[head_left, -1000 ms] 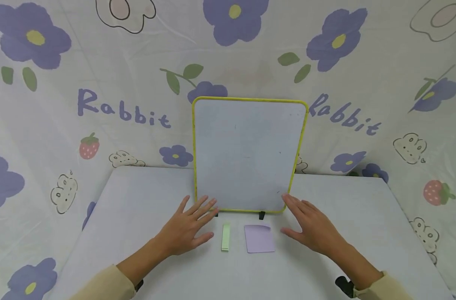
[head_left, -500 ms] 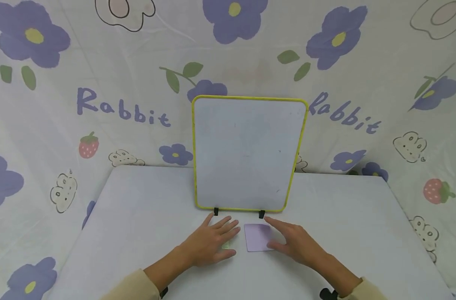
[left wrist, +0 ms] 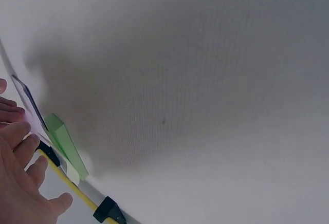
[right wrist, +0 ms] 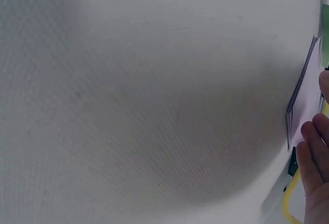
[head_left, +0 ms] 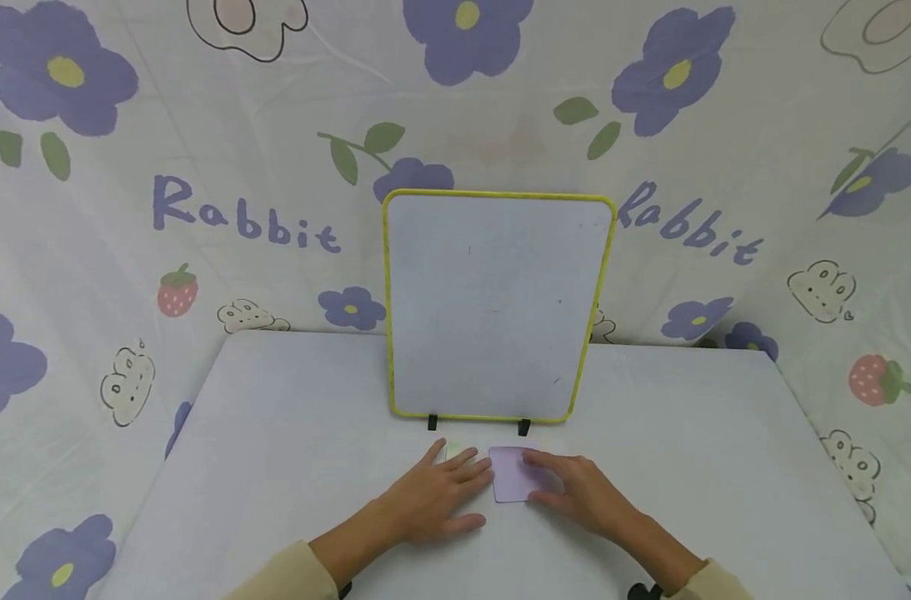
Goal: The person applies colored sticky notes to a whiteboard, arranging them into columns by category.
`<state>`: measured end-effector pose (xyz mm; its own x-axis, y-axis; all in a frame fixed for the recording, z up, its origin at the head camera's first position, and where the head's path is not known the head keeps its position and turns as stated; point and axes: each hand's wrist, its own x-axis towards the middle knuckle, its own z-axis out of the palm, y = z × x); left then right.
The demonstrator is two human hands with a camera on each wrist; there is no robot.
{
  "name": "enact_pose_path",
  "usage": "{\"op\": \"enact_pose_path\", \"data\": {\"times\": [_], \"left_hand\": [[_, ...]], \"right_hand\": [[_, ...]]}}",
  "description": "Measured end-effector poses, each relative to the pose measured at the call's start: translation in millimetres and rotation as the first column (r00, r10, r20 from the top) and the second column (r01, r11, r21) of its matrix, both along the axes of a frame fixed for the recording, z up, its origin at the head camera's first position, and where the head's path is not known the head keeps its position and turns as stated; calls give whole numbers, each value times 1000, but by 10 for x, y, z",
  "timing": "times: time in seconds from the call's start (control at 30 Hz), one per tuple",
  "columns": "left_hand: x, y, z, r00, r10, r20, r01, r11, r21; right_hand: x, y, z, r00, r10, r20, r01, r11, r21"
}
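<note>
A lilac sticky-note pad (head_left: 509,477) lies flat on the white table (head_left: 335,400). My right hand (head_left: 584,493) reaches over its right side, with the thumb near the lower edge and the index finger near the top; whether they touch it I cannot tell. My left hand (head_left: 438,498) has its fingers spread above a narrow green sticky-note pad (head_left: 452,451), hiding most of it. One left fingertip reaches the lilac pad's left edge in the head view. In the left wrist view the green pad (left wrist: 67,146) shows beyond the fingers. Neither hand holds anything.
A whiteboard (head_left: 493,308) with a yellow frame stands upright behind the pads. Two black feet (head_left: 524,427) stick out under its lower edge. Behind the table hangs a printed cloth (head_left: 267,117) with flowers and rabbits.
Both hands have come down from beside the whiteboard's lower corners and moved inward. The left now covers most of the green pad, and the right overlaps the lilac pad. The pads stay in place.
</note>
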<state>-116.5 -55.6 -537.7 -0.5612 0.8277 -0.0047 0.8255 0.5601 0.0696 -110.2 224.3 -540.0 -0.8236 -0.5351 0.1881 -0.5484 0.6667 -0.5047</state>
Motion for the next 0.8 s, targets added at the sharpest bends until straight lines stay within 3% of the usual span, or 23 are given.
{"op": "enact_pose_path", "data": {"times": [0.37,0.8], "left_hand": [[21,65,-56,1000,12,-5,-12,998,-56],[15,75,-76,1000,13,-7,-13,997,-79]], "right_hand": [[-11,-7,-23,996,-21,85,16,998,68],[-15,10,-52,998,-18,54,14,996,89]]}}
